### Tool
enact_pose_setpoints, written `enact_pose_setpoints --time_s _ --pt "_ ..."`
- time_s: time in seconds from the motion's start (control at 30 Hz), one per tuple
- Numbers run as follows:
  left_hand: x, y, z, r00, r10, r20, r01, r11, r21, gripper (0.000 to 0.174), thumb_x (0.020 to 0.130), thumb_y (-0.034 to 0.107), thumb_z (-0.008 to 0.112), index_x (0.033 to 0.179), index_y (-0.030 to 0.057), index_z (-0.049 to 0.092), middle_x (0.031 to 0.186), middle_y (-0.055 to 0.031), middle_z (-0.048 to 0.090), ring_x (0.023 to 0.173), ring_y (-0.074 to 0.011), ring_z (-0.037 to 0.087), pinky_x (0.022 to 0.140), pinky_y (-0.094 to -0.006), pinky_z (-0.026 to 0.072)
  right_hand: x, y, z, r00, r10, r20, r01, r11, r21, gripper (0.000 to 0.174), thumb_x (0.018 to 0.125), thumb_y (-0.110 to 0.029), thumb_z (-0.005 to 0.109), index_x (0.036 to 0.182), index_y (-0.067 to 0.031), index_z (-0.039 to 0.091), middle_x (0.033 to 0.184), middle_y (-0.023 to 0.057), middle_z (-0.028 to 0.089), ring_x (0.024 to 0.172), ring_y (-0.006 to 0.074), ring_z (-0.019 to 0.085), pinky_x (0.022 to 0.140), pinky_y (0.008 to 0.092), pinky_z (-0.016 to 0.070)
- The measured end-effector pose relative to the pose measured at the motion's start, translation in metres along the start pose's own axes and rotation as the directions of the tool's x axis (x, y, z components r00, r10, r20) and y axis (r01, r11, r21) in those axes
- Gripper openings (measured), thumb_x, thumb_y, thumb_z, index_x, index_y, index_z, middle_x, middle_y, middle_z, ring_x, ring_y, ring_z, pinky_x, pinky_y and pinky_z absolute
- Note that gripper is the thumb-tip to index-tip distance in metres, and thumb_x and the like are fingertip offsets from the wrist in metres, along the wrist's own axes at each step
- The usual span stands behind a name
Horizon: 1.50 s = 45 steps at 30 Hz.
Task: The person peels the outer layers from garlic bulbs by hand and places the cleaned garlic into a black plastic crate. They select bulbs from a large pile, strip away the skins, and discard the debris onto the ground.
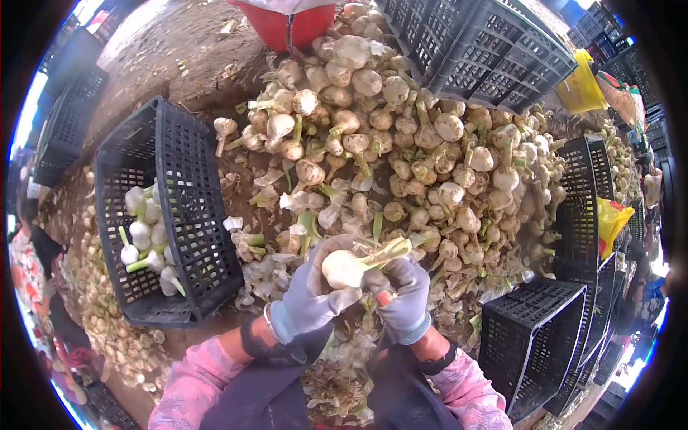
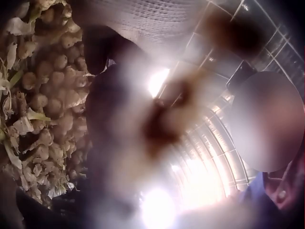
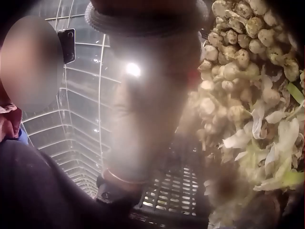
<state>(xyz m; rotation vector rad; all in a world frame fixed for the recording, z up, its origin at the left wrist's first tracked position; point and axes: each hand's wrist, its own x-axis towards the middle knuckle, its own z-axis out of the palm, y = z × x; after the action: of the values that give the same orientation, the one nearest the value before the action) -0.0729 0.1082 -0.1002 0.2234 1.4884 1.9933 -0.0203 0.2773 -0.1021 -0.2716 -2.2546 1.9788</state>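
In the head view my gloved left hand (image 1: 310, 290) grips a pale garlic bulb (image 1: 342, 270), its cut green-white stem pointing up to the right. My gloved right hand (image 1: 405, 294) is curled at the neck of the bulb, thumb and fingers pinching just under the stem. A small red-orange patch shows by the right thumb; what it is, I cannot tell. Both hands are above loose peeled skins (image 1: 269, 279), in front of a big heap of soiled garlic bulbs (image 1: 448, 193). In the wrist views the hands are blurred, and the held bulb is not clearly seen.
A black crate (image 1: 201, 236) on the left holds several clean white garlic bulbs (image 1: 147, 222). More black crates (image 1: 530, 308) stand at the right, and another crate (image 1: 487, 50) is behind the heap. A red tub (image 1: 287, 25) sits at the back. Yellow bags (image 1: 613, 222) hang at the right.
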Motion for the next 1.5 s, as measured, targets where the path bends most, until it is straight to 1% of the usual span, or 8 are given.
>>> enact_pose_setpoints --time_s 0.37,0.6,0.87,1.13,1.17,1.23,1.37,1.5 --pt "0.005 0.020 -0.022 0.857 -0.325 0.399 0.492 0.744 -0.451 0.067 0.087 0.014 0.071 0.142 0.0056 0.034 0.108 -0.0119 0.063 0.090 -0.0207 0.068 0.073 -0.0332 0.0582 0.024 -0.012 -0.019 0.914 -0.379 0.143 0.405 0.842 -0.355 0.026 0.072 -0.010 0.074 0.096 -0.0074 0.067 0.093 0.0105 0.062 0.086 0.0315 0.062 0.079 0.0411 0.0489" --pt "0.006 -0.004 0.008 0.981 0.187 -0.044 -0.166 0.943 0.288 0.088 0.074 0.012 0.084 0.144 0.0025 0.031 0.117 -0.0067 0.056 0.106 -0.0140 0.058 0.092 -0.0282 0.0496 0.014 -0.008 0.002 0.970 -0.244 -0.024 0.240 0.965 -0.108 0.017 0.085 -0.008 0.068 0.101 -0.0065 0.062 0.103 0.0137 0.066 0.092 0.0311 0.065 0.081 0.0387 0.0504" --pt "-0.002 0.010 -0.016 0.920 -0.357 0.162 0.388 0.888 -0.246 0.069 0.075 0.007 0.083 0.134 0.0006 0.047 0.112 -0.0064 0.063 0.103 -0.0103 0.059 0.089 -0.0268 0.0505 0.009 -0.011 -0.001 0.987 -0.157 -0.029 0.141 0.943 -0.301 0.017 0.088 -0.003 0.059 0.105 -0.0043 0.060 0.087 0.0109 0.067 0.073 0.0280 0.065 0.069 0.0313 0.0509" --pt "-0.003 0.002 -0.020 0.940 -0.217 0.264 0.255 0.960 -0.117 0.077 0.076 0.017 0.084 0.140 0.0016 0.042 0.113 -0.0099 0.066 0.100 -0.0184 0.066 0.089 -0.0314 0.0533 0.023 0.053 -0.021 0.817 0.563 -0.125 -0.164 0.434 0.886 0.037 0.096 -0.014 0.059 0.130 -0.0029 0.047 0.111 0.0093 0.063 0.095 0.0218 0.065 0.083 0.0336 0.0563" --pt "-0.003 0.014 -0.020 0.945 -0.223 0.240 0.251 0.964 -0.092 0.076 0.077 0.014 0.083 0.140 0.0019 0.042 0.116 -0.0086 0.066 0.101 -0.0177 0.066 0.091 -0.0322 0.0528 0.028 0.059 -0.030 0.914 0.283 -0.291 -0.226 0.951 0.213 0.046 0.092 -0.012 0.063 0.133 -0.0027 0.045 0.114 0.0122 0.062 0.101 0.0250 0.064 0.088 0.0359 0.0545" --pt "-0.002 0.011 -0.019 0.984 -0.118 0.133 0.124 0.991 -0.044 0.076 0.076 0.011 0.082 0.140 0.0019 0.042 0.118 -0.0077 0.066 0.103 -0.0172 0.065 0.092 -0.0322 0.0526 0.027 0.066 -0.036 0.991 -0.128 -0.043 0.045 0.617 -0.786 0.070 0.079 -0.004 0.073 0.142 -0.0013 0.041 0.128 0.0214 0.056 0.119 0.0343 0.055 0.105 0.0406 0.0436" --pt "0.001 0.006 -0.013 0.994 -0.103 -0.047 0.106 0.993 0.056 0.072 0.075 0.009 0.083 0.137 0.0010 0.047 0.123 -0.0075 0.062 0.111 -0.0166 0.062 0.095 -0.0327 0.0504 0.013 0.007 -0.034 0.938 0.113 0.329 -0.116 0.993 -0.011 0.068 0.089 -0.018 0.068 0.147 0.0000 0.036 0.144 0.0175 0.045 0.134 0.0285 0.043 0.113 0.0371 0.0313" --pt "0.011 0.009 -0.014 0.933 0.311 0.180 -0.349 0.661 0.664 0.052 0.085 0.025 0.076 0.130 0.0060 0.059 0.138 -0.0141 0.045 0.121 -0.0230 0.052 0.102 -0.0348 0.0439 -0.001 -0.004 -0.011 0.898 0.189 0.397 -0.410 0.684 0.603 0.070 0.096 -0.031 0.061 0.149 0.0031 0.032 0.149 0.0121 0.040 0.136 0.0202 0.037 0.113 0.0328 0.0283"
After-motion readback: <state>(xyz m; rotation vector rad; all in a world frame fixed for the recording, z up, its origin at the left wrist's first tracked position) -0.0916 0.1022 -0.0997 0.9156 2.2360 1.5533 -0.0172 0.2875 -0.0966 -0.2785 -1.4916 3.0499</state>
